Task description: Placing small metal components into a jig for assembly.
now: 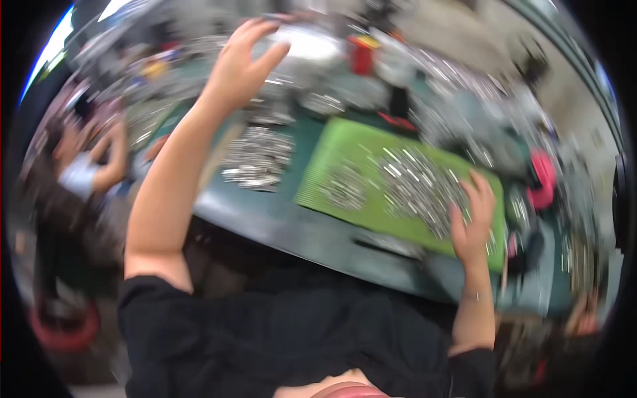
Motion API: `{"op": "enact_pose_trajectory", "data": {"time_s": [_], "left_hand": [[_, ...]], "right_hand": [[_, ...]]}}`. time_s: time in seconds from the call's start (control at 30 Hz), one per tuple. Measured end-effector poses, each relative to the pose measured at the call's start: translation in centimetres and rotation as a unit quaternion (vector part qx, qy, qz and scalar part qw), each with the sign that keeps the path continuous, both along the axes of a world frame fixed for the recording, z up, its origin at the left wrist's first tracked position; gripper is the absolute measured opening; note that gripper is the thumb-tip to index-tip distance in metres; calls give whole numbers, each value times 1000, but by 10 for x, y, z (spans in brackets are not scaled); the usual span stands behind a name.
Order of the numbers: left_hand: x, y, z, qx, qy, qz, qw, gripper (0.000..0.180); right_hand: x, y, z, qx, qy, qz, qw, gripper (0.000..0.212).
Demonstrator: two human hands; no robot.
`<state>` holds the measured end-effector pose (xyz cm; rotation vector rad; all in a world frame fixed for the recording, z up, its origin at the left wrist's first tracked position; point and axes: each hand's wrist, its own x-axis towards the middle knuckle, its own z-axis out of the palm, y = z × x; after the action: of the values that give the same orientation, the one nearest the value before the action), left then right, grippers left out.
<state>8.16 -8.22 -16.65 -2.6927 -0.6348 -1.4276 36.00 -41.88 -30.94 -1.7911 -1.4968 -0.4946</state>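
Observation:
My left hand reaches out to the far side of the table, its thumb well apart from the fingers. Its fingertips are blurred beside a bright, shiny heap or bag. Over the right part of a green ribbed mat, my right hand has its fingers spread, at the edge of a large scatter of thin silvery metal pieces. Whether it touches them I cannot tell. A smaller cluster of metal pieces lies on the mat's left part. Left of the mat, stacked silvery pieces rest on the table.
The dark green table has its near edge just before me. A grey long tool or strip lies below the mat. Beyond stand a red and yellow container and grey bags. A pink object is at right. Another person sits at left.

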Motion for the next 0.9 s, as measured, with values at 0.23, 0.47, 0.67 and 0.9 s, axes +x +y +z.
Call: {"op": "enact_pose_trajectory", "data": {"time_s": [0.23,0.47,0.67,0.9], "left_hand": [[109,-145,-133,-128,257,-267,920,46],[156,-167,-174,-42,299,-261,917,34],[156,-161,-193,-2,345,-222,912,38],[160,-170,-191,-42,306,-267,913,29]], "right_hand": [[12,-74,-42,46,58,-139,988,22],[-6,-94,-75,-9,91,-120,989,18],[-22,-82,-55,-115,279,67,951,31],[-32,-73,-73,-147,342,137,918,29]]}}
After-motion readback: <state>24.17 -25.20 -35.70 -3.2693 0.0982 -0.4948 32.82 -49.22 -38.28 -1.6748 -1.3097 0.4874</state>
